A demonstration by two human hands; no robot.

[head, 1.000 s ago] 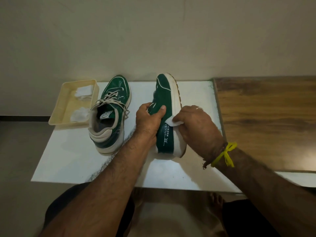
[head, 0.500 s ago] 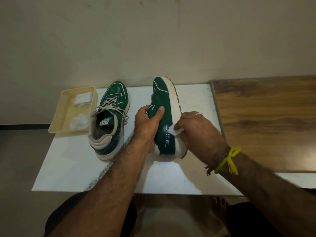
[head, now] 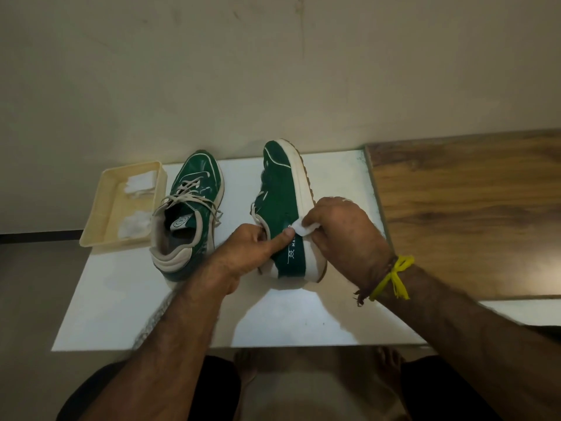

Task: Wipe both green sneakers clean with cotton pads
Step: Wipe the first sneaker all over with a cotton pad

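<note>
Two green sneakers lie on a white board (head: 127,305). The left sneaker (head: 194,189) stands upright with its laces loose. The right sneaker (head: 282,192) is tipped on its side, its green flank and white sole edge facing up. My left hand (head: 252,250) grips this tipped sneaker at the collar, thumb across the green flank. My right hand (head: 340,232) pinches a white cotton pad (head: 305,228) against the flank where it meets the sole edge.
A cream plastic tray (head: 100,208) with more white cotton pads (head: 138,183) sits at the board's back left corner. A wooden tabletop (head: 470,214) adjoins the board on the right. A plain wall rises close behind. My knees and bare feet show below the board's near edge.
The pad in my right hand has slid a little along the sneaker's side near the sole edge. My left hand keeps its grip on the tipped sneaker.
</note>
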